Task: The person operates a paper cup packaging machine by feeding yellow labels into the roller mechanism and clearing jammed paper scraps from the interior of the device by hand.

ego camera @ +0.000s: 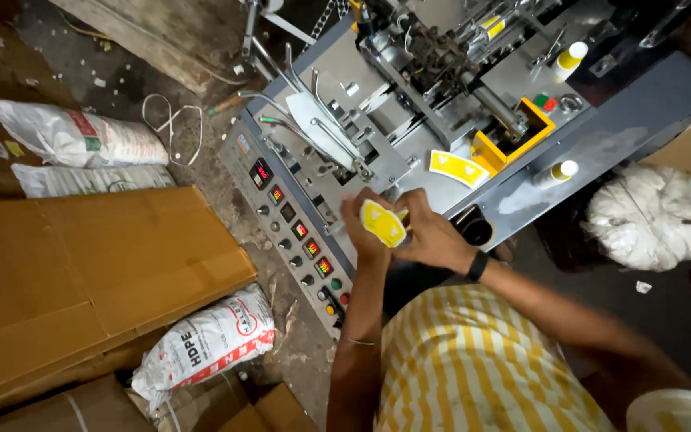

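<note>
Both my hands meet over the front edge of a grey metal machine (601, 152). My left hand (361, 232) holds a stack of yellow fan-shaped paper blanks (383, 222) with a white print. My right hand (433, 236), with a black band at the wrist, grips the same stack from the right side. Another yellow blank (457, 168) lies flat on the machine deck, beside a yellow feeder box (513, 140). The machine's control panel (297, 232) with lit red displays, knobs and buttons slopes down just left of my left hand.
A large flat cardboard box (81, 272) lies at left, with white woven sacks (73, 136) behind it and another sack (209, 340) in front. A white bundle (649, 216) sits at right. Two small yellow-and-white cups (557, 172) stand on the machine. The floor is dirty concrete.
</note>
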